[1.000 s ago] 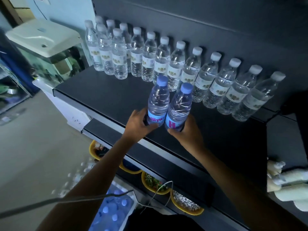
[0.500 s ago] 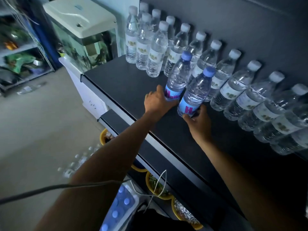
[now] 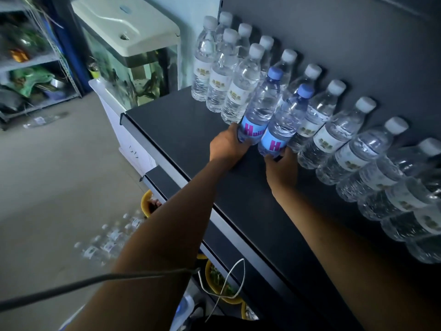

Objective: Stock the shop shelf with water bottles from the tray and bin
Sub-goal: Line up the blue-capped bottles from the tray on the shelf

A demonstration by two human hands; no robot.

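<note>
Two blue-capped water bottles with blue labels stand on the dark shelf (image 3: 181,130), just in front of the back row. My left hand (image 3: 228,146) grips the base of the left blue-capped bottle (image 3: 261,106). My right hand (image 3: 281,169) grips the base of the right blue-capped bottle (image 3: 285,120). Both touch the row of white-capped bottles (image 3: 334,134) that runs along the back wall, with a small front cluster of white-capped bottles (image 3: 222,84) at the left end.
A fish tank with a white lid (image 3: 128,32) stands left of the shelf. Several bottles (image 3: 112,237) lie on the floor below. Yellow bowls (image 3: 148,201) sit on a lower shelf. A metal rack (image 3: 31,68) is far left. A cable (image 3: 95,280) crosses my left arm.
Both hands have pushed the two blue-capped bottles back and left across the shelf, up against the white-capped row. My view has swung right and closer.
</note>
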